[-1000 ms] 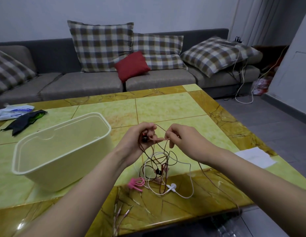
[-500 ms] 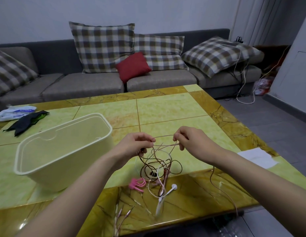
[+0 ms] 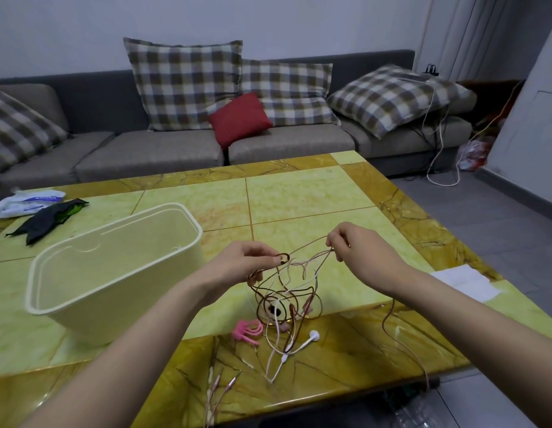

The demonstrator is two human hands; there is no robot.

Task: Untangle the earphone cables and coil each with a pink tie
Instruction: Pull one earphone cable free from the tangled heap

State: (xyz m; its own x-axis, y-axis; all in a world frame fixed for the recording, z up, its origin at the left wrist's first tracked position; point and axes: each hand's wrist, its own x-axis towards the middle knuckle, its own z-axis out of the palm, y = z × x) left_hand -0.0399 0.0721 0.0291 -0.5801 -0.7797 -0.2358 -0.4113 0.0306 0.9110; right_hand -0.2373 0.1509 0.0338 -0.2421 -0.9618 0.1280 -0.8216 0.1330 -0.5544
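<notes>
Left hand (image 3: 237,264) and right hand (image 3: 358,251), held apart, each pinch strands of the cables (image 3: 287,298) hanging between them; pink ties (image 3: 248,332) lie below the left hand.

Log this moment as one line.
stage: untangling | left hand: pinches brown cable | right hand: pinches pinkish cable | pink ties: on table, unused
</notes>
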